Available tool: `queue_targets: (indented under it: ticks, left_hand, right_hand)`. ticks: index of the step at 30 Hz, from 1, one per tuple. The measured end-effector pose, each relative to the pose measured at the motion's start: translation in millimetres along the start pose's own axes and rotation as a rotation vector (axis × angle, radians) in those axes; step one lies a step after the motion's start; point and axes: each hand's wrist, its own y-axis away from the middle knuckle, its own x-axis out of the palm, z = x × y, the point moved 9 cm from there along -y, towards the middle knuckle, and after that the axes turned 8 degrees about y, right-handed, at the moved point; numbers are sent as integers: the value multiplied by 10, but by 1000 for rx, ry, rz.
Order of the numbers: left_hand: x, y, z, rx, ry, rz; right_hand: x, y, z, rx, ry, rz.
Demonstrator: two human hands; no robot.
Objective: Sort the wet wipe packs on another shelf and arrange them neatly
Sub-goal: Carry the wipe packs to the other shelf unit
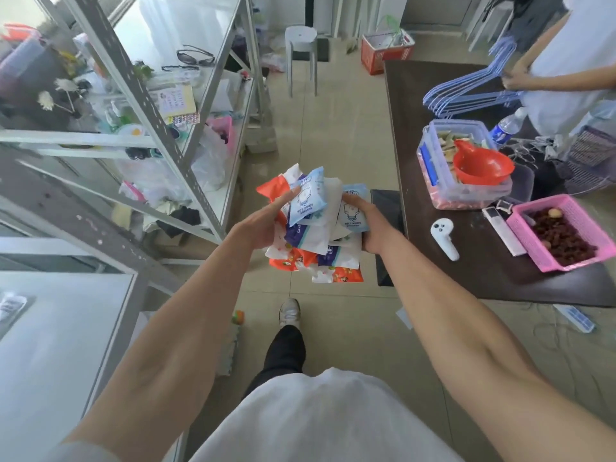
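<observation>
I hold a loose heap of wet wipe packs (311, 228) between both hands, in the air over the tiled floor. The packs are light blue, orange, purple and white, piled at odd angles. My left hand (263, 225) presses the heap from the left, thumb on a light blue pack (305, 200). My right hand (368, 225) clasps the right side, fingers over another light blue pack (353, 215). The lowest orange packs (346, 275) hang below my hands.
A grey metal shelf rack (160, 105) with glass boards and clutter stands at left. A white shelf board (60, 345) lies at lower left. A dark table (473, 255) at right carries a pink basket (563, 231), a clear box (463, 161) and a white controller (445, 238). Another person with blue hangers (466, 91) stands at far right.
</observation>
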Motion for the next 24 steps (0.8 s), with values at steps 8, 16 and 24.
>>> queue_targets:
  ticks: [8, 16, 24]
  left_hand:
    - [-781, -1463, -179, -180, 382, 144]
    - [-1168, -2323, -943, -158, 419, 182]
    - [-1257, -3306, -1511, -154, 423, 267]
  right_hand:
    - [75, -1084, 662, 59, -69, -118]
    - [-24, -1822, 1499, 17, -82, -159]
    - [-457, -2590, 2157, 5, -85, -175]
